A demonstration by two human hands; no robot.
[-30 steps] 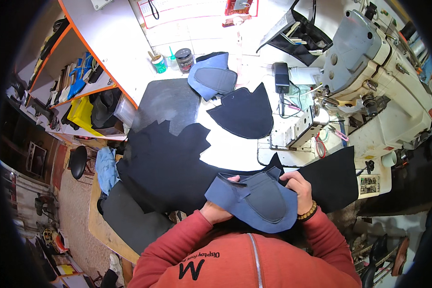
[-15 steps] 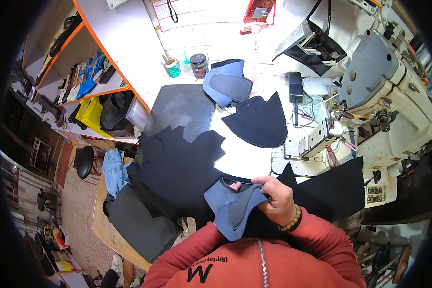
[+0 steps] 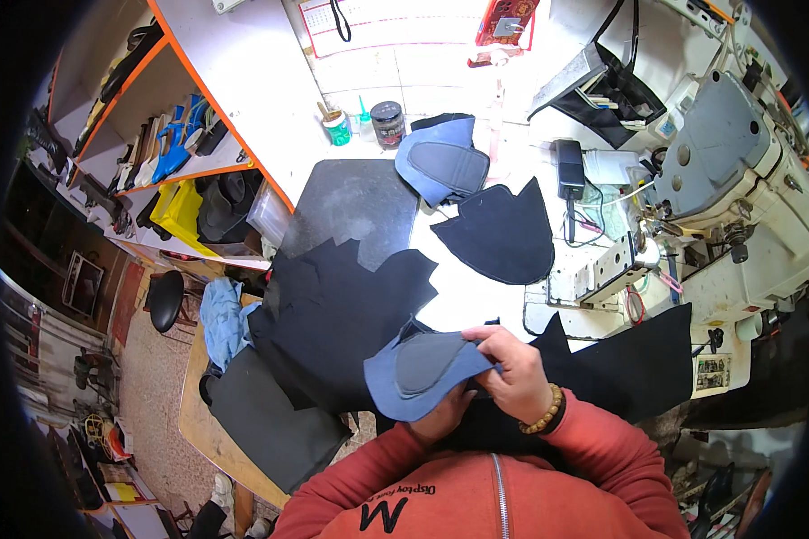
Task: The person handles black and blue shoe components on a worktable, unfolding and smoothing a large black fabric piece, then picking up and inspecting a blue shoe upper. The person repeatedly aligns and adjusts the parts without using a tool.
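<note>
Both hands hold a blue fabric piece (image 3: 386, 384) with a rounded grey patch stitched on it, in front of my chest. My right hand (image 3: 517, 373) pinches its right edge between thumb and fingers. Beneath its lower edge is my left hand (image 3: 445, 415), closed on the piece, with most of its fingers hidden by it. Farther back on the white table lies a similar blue piece with a dark patch (image 3: 445, 166). Next to that lies a black cut piece (image 3: 503, 232) with a pointed corner.
Large black fabric sheets (image 3: 333, 314) cover the table's left side, partly over a dark mat (image 3: 355, 202). More black fabric (image 3: 629, 359) lies at right, before a sewing machine (image 3: 719, 180). Jars (image 3: 387, 124) stand at the back, and a shoe shelf (image 3: 202, 171) at left.
The blue fabric piece has turned so its grey patch faces up, and it has shifted slightly left. My left hand now shows below it. The whole view has shifted a little.
</note>
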